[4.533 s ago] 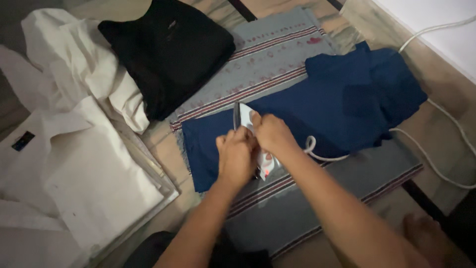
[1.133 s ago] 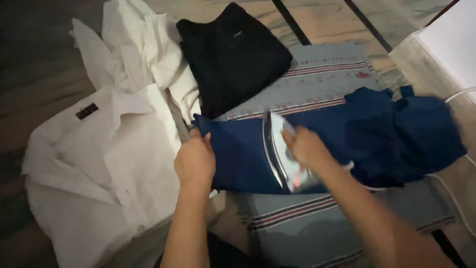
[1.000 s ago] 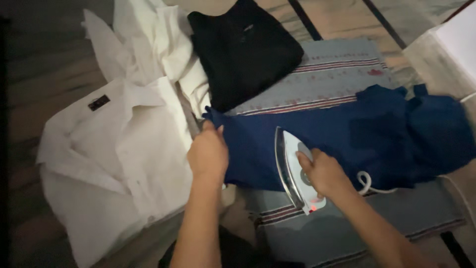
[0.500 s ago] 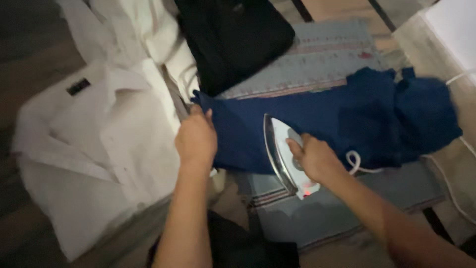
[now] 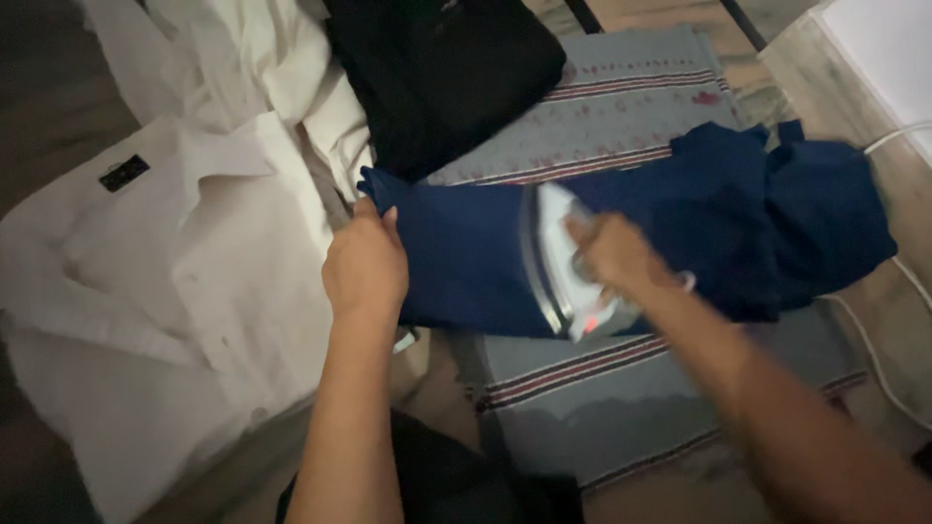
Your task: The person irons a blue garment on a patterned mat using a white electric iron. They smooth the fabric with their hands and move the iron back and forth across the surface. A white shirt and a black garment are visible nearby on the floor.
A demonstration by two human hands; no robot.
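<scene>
Two hands: left hand [image 5: 365, 268] pins blue garment [image 5: 466, 262], right hand [image 5: 612, 254] grips one iron [image 5: 553, 262].

1. Pretty clearly a home, someone's room, with ironing done right on the floor [image 5: 636, 12], which looks like pale stone tile with dark lines.
2. A grey striped mat [image 5: 621, 97] is spread flat as the ironing pad, running out beyond the fingers [image 5: 374, 218] of the left hand [image 5: 364, 267].
3. Household laundry lies all round: a white collared shirt [image 5: 184, 291] just left of those fingers, a crumpled white garment [image 5: 243, 58] beyond it, a folded black garment [image 5: 447, 73] up ahead.
4. A blue garment [image 5: 680, 223] sits under a white electric iron [image 5: 558, 262], gripped by the right hand [image 5: 612, 254]; a white cord [image 5: 874, 349] trails over the floor far to the right.
5. Dim indoor light, nothing shop-like.
</scene>
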